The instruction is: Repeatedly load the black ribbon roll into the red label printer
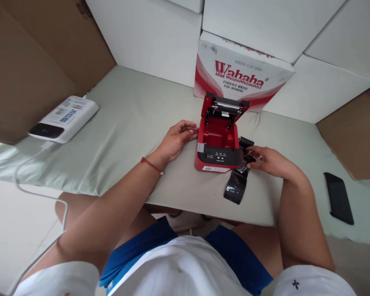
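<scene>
The red device [219,137] sits on the surface [172,181] with its lid [226,106] raised, its red hollow showing — just in front of the Wahaha box [239,74]. At the left side of the device, the left hand [180,139] lies with fingers loosely bent, fingertips at its wall. To the device's right, the right hand [267,160] is at the black ribbon [236,186], fingers partly curled; whether they pinch it I cannot tell. Well left of the device lies a white cabled unit [64,119] — and well to its right, a black phone-like slab [338,198]
</scene>
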`<state>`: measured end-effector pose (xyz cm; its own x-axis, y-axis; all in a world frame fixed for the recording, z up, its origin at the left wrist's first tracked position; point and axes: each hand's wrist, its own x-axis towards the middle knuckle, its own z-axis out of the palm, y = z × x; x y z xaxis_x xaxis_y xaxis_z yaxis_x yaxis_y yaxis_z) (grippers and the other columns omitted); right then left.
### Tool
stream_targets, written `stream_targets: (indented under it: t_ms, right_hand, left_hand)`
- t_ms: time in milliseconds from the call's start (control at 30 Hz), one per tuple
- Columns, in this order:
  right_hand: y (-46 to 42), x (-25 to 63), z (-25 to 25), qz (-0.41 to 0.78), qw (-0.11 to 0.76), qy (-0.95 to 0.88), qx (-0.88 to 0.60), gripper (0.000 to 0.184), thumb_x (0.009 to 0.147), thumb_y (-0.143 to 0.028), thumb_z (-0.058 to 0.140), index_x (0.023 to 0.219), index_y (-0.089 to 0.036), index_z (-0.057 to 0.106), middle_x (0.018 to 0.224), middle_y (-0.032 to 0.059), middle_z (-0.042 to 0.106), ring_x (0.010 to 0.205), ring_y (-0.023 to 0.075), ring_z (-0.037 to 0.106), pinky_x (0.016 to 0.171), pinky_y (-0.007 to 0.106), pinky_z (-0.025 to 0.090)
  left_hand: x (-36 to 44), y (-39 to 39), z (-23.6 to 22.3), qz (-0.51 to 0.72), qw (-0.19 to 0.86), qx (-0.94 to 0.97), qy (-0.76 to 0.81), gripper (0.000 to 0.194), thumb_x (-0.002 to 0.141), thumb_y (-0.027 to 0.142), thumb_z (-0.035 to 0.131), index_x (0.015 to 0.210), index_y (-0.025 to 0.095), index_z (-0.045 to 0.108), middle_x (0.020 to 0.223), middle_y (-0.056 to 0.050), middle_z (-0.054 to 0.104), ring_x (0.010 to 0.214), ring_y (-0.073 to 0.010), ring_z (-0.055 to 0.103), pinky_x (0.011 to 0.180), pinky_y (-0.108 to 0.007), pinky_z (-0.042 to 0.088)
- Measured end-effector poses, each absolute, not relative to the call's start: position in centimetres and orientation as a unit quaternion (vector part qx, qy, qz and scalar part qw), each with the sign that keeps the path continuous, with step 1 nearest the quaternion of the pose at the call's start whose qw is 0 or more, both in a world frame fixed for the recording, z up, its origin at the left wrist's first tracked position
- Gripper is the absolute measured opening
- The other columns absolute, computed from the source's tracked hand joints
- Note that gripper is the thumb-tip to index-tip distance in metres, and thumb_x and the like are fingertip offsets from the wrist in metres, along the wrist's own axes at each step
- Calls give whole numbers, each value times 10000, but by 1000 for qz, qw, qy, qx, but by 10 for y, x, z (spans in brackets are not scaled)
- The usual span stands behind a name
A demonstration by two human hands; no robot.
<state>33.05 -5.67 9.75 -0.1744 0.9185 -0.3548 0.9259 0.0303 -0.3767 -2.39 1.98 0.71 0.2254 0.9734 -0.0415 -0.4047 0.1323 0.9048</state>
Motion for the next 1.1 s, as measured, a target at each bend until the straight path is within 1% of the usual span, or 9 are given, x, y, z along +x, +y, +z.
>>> stream_targets:
  t_ms: [100, 233, 300, 500, 667, 733, 833, 900, 1100]
  right_hand:
    - [-74, 351, 98, -314, -37, 691, 650, 700, 836, -505, 748, 1492, -270, 676, 1356, 137, 814, 1221, 350, 768, 1084, 524, 602]
    - [-84, 362, 93, -307, -37, 668, 677, 475, 807, -555, 762, 1182, -263, 789, 1276, 150, 818, 1151, 368, 763, 1019, 532, 618]
    - [-80, 353, 85, -274, -44, 685, 673, 470, 812, -590, 777, 1140, -254, 805, 1262, 152, 807, 1100, 360, 751, 957, 506, 619]
    - [-66, 333, 63, -220, -89, 704, 669, 545, 845, -496, 756, 1323, -235, 782, 1315, 149, 773, 1109, 337, 687, 972, 478, 564]
    - [-64, 339, 65, -220, -108, 712, 658, 600, 872, -477, 731, 1429, -256, 732, 1347, 137, 765, 1076, 316, 676, 926, 467, 571]
    - [-60, 334, 65, -231, -111, 723, 641, 528, 873, -500, 733, 1341, -259, 765, 1309, 121, 772, 1070, 303, 679, 933, 452, 570]
    - [-57, 322, 65, -230, -109, 738, 624, 324, 848, -489, 739, 1053, -245, 797, 1154, 96, 775, 1092, 311, 664, 1021, 470, 539]
    - [-60, 316, 70, -222, -106, 742, 624, 272, 830, -458, 732, 988, -242, 780, 1077, 93, 771, 1106, 330, 650, 1049, 494, 523]
    - [-94, 338, 125, -263, -51, 752, 603, 410, 933, -616, 687, 1158, -286, 782, 1113, 80, 816, 977, 294, 712, 932, 468, 575]
  left_hand:
    - [-23, 21, 6, 518, 669, 407, 343, 290, 756, 181, 863, 1021, 191, 745, 1082, -52, 799, 1043, -173, 744, 1055, -379, 609]
    - [-23, 21, 7, 513, 671, 406, 349, 319, 730, 175, 885, 1015, 181, 743, 1074, -47, 790, 1018, -160, 737, 1051, -365, 603]
    - [-23, 21, 7, 512, 670, 408, 351, 325, 723, 177, 890, 1013, 187, 744, 1077, -46, 795, 1015, -164, 737, 1045, -365, 606]
    - [-25, 21, 8, 508, 669, 414, 351, 331, 731, 165, 882, 1030, 182, 741, 1091, -58, 792, 1025, -165, 738, 1053, -367, 602]
    - [-25, 21, 9, 507, 668, 413, 355, 308, 747, 156, 869, 1026, 185, 742, 1088, -54, 785, 1040, -176, 736, 1081, -400, 603]
    - [-25, 21, 10, 506, 667, 414, 357, 307, 744, 148, 863, 1024, 182, 741, 1090, -57, 786, 1045, -178, 735, 1080, -398, 604]
    - [-25, 20, 11, 504, 667, 416, 358, 314, 735, 139, 855, 1024, 180, 740, 1092, -55, 787, 1040, -170, 734, 1075, -383, 601]
    - [-26, 20, 11, 503, 668, 416, 357, 313, 735, 145, 854, 1025, 184, 742, 1092, -51, 790, 1035, -165, 735, 1074, -377, 598]
    - [-25, 21, 9, 501, 664, 424, 358, 316, 741, 161, 866, 1028, 192, 736, 1113, -64, 795, 1056, -190, 740, 1082, -407, 601]
